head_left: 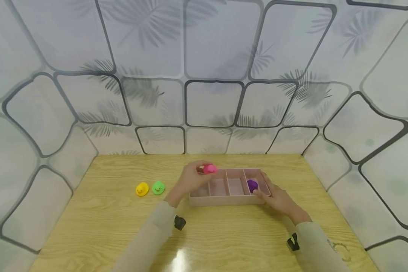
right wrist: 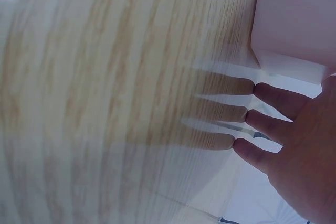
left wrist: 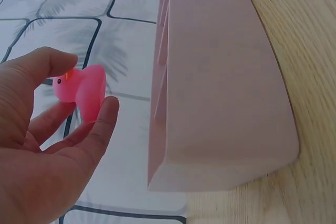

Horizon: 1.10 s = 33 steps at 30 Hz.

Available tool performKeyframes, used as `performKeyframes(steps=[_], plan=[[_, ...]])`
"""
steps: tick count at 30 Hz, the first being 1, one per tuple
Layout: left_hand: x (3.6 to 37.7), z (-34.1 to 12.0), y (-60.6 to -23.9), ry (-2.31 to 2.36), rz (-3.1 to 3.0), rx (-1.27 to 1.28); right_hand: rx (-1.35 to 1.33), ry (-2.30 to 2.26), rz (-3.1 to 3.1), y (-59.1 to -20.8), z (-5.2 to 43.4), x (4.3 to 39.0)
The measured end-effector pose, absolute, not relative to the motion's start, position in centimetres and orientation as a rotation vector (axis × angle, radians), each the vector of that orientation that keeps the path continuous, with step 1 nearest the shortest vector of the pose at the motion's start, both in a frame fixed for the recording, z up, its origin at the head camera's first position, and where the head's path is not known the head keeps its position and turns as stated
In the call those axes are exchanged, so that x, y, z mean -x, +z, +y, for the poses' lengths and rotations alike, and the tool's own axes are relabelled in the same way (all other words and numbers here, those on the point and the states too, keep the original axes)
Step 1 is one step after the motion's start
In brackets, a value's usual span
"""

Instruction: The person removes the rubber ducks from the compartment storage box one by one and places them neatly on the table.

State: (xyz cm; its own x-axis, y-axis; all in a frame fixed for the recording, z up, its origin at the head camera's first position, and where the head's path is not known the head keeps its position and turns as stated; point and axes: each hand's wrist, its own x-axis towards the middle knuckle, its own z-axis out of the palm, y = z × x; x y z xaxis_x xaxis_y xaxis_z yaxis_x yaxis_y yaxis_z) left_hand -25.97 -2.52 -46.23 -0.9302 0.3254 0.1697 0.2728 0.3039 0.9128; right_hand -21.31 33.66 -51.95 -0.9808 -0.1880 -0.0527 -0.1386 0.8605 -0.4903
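My left hand [head_left: 191, 177] pinches a pink rubber duck [head_left: 209, 169] between thumb and fingertips, above the left end of a pale pink divided box [head_left: 224, 201]. In the left wrist view the duck [left wrist: 86, 90] is beside the box [left wrist: 226, 77], apart from it. At the box's right end, my right hand [head_left: 277, 197] holds the corner, its thumb over the near rim. The right wrist view shows three fingertips of that hand [right wrist: 304, 135] touching the table beside the box [right wrist: 299, 19]. A small purple toy [head_left: 252, 185] sits in the rightmost compartment, partly hidden by the near wall.
A yellow duck [head_left: 142, 189] and a green duck [head_left: 158, 187] stand side by side on the wooden table [head_left: 105, 211], left of the box. A patterned wall covering [head_left: 210, 105] rises behind the table and along both sides.
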Motion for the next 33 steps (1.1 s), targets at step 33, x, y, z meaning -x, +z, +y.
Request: performKeyframes(steps=[33], plan=[[25.1,-11.0,-47.9,1.884,2.473,-0.331,0.253,-0.758,2.938,-52.2,33.7,21.3]])
